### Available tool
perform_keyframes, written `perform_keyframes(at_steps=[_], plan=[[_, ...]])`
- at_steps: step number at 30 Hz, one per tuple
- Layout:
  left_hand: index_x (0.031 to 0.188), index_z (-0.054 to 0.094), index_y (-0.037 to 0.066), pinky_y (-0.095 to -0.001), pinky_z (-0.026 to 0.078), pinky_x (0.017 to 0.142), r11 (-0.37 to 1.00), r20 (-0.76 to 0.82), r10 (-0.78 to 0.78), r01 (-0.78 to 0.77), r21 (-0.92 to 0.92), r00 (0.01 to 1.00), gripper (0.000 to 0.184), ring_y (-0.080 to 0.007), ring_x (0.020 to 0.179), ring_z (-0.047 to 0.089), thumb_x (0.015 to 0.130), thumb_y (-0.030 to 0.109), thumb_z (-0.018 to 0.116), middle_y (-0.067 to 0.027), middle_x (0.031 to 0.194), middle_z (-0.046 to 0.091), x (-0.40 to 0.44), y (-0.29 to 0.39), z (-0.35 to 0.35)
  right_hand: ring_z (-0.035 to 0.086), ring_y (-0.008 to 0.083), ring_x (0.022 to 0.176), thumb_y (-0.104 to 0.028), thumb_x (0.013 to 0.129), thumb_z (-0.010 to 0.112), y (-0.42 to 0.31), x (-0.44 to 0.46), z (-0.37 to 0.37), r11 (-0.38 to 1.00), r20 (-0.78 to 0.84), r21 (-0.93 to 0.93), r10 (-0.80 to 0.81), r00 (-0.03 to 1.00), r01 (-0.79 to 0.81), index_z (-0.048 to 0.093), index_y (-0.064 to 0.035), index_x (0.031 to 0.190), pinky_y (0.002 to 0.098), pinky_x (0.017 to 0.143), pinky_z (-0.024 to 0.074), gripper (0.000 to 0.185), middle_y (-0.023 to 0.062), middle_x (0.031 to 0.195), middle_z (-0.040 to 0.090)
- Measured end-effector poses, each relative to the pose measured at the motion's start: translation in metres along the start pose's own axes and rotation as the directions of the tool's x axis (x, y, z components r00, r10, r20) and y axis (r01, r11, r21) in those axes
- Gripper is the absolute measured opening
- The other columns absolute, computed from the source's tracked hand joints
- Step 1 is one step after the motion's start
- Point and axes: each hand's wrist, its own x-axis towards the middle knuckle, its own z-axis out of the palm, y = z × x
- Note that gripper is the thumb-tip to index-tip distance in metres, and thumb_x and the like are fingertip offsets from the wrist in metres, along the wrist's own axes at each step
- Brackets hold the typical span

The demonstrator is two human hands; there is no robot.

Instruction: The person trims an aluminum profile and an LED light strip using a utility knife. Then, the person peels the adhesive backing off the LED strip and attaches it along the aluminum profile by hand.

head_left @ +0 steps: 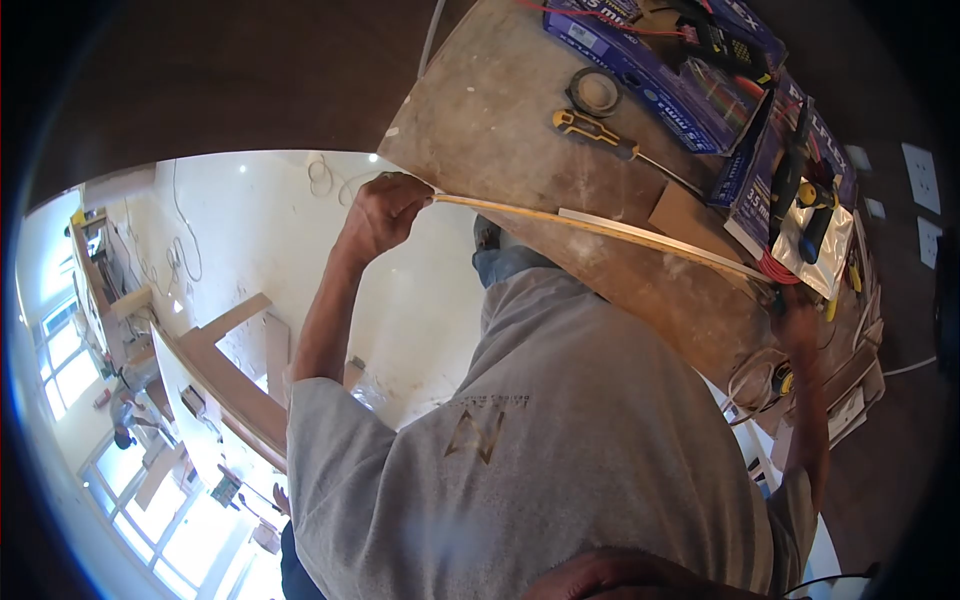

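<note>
1. Stretching between your two hands, the long yellow strip (500,207) crosses the worktop (470,110) in front of you; its long axis runs from your left out to your right, slanting slightly back towards your body.
2. Your left hand (388,215) pinches the near-left end between thumb and fingers, right at the worktop's edge. From that hand, the strip lies to your right.
3. Your right hand (797,325) is at the other end, beside a small dark object (776,298). Shadow hides the fingers, so whether they are clenched on it, you cannot tell from here. It is the nearer hand to the clutter.
4. Along the strip's right-hand stretch, a slim white strip (600,220) lies close alongside, roughly parallel. Whether the two touch is unclear. A brown flat piece (695,220) sits just beyond it.
5. Farther across lie the screwdriver (585,128), its shaft pointing right, and a roll of tape (573,92), with the purple box (640,85) behind.
6. Near your right hand are the coiled red wire (776,268) and a silvery packet (835,245). Well away to your left, another person (125,425) is visible.
</note>
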Motion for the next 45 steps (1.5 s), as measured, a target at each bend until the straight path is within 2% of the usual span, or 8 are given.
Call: perform_keyframes(at_steps=[10, 12, 18, 28, 31, 37, 39, 45], plan=[[0.098, 0.077, 0.004, -0.0411, 0.058, 0.073, 0.999, -0.013, 0.020, -0.019, 0.033, 1.000, 0.017, -0.0322, 0.081, 0.071, 0.083, -0.003, 0.077, -0.0118, 0.092, 0.076, -0.003, 0.004, 0.001, 0.069, 0.0452, 0.094, -0.024, 0.084, 0.083, 0.017, -0.007, 0.007, 0.997, 0.066, -0.023, 0.072, 0.995, -0.070, 0.064, -0.0111, 0.126, 0.0549, 0.080, 0.0563, 0.048, 0.0176, 0.108, 0.072], [0.101, 0.077, 0.003, -0.0410, 0.058, 0.072, 0.986, -0.007, -0.128, 0.127, -0.105, 0.992, 0.017, -0.0323, 0.081, 0.071, 0.085, -0.002, 0.077, -0.0131, 0.092, 0.076, -0.008, 0.004, -0.003, 0.069, 0.0450, 0.093, -0.026, 0.087, 0.081, 0.012, -0.004, 0.004, 1.000, 0.032, 0.011, 0.022, 0.999, -0.023, 0.065, -0.0119, 0.127, 0.0544, 0.078, 0.0554, 0.045, 0.0192, 0.106, 0.072], [0.102, 0.076, 0.001, -0.0406, 0.057, 0.070, 0.991, 0.035, -0.075, 0.079, -0.106, 0.997, 0.017, -0.0327, 0.081, 0.071, 0.086, -0.004, 0.075, -0.0147, 0.091, 0.074, -0.005, 0.001, -0.010, 0.068, 0.0453, 0.095, -0.017, 0.080, 0.083, 0.012, -0.004, 0.004, 0.997, 0.087, 0.038, 0.066, 0.994, -0.070, 0.064, -0.0110, 0.127, 0.0545, 0.083, 0.0556, 0.051, 0.0198, 0.107, 0.071], [0.094, 0.074, 0.001, -0.0421, 0.057, 0.072, 0.991, 0.030, -0.073, 0.076, -0.108, 0.997, 0.014, -0.0332, 0.081, 0.070, 0.083, -0.006, 0.075, -0.0128, 0.089, 0.073, 0.003, 0.001, -0.006, 0.068, 0.0450, 0.099, -0.019, 0.082, 0.083, 0.003, 0.000, -0.003, 0.999, 0.055, 0.021, 0.038, 0.998, -0.039, 0.063, -0.0094, 0.127, 0.0542, 0.084, 0.0557, 0.049, 0.0191, 0.111, 0.071], [0.097, 0.074, 0.002, -0.0430, 0.057, 0.073, 0.999, 0.027, -0.031, 0.032, -0.018, 0.999, 0.016, -0.0329, 0.083, 0.070, 0.083, -0.006, 0.075, -0.0119, 0.090, 0.072, 0.002, 0.007, -0.008, 0.067, 0.0459, 0.096, -0.020, 0.086, 0.082, 0.001, -0.001, -0.005, 0.999, 0.021, 0.053, 0.003, 1.000, -0.004, 0.066, -0.0073, 0.121, 0.0543, 0.081, 0.0538, 0.041, 0.0196, 0.108, 0.071], [0.105, 0.075, 0.003, -0.0419, 0.056, 0.074, 0.984, 0.083, -0.164, 0.169, -0.057, 0.983, 0.020, -0.0309, 0.082, 0.069, 0.085, -0.001, 0.077, -0.0092, 0.093, 0.072, -0.004, 0.017, -0.015, 0.068, 0.0443, 0.094, -0.017, 0.084, 0.081, 0.008, -0.003, 0.001, 0.998, 0.029, 0.064, -0.005, 1.000, 0.003, 0.063, -0.0091, 0.123, 0.0546, 0.082, 0.0556, 0.044, 0.0187, 0.108, 0.071], [0.106, 0.075, 0.004, -0.0404, 0.054, 0.075, 1.000, 0.069, -0.001, -0.001, 0.024, 0.998, 0.022, -0.0295, 0.081, 0.068, 0.085, 0.001, 0.078, -0.0090, 0.092, 0.072, -0.003, 0.011, -0.014, 0.068, 0.0448, 0.093, -0.017, 0.084, 0.082, 0.005, -0.001, -0.002, 0.998, 0.058, 0.063, 0.005, 0.998, -0.009, 0.064, -0.0094, 0.122, 0.0543, 0.081, 0.0557, 0.043, 0.0189, 0.106, 0.071], [0.104, 0.073, 0.002, -0.0407, 0.054, 0.076, 0.977, 0.057, 0.158, -0.164, 0.137, 0.986, 0.019, -0.0278, 0.084, 0.068, 0.086, 0.002, 0.080, -0.0092, 0.091, 0.071, 0.000, 0.012, -0.011, 0.069, 0.0442, 0.093, -0.021, 0.084, 0.084, 0.009, -0.002, 0.003, 0.998, 0.016, 0.067, -0.016, 1.000, 0.015, 0.064, -0.0106, 0.123, 0.0535, 0.080, 0.0557, 0.045, 0.0194, 0.105, 0.071]])
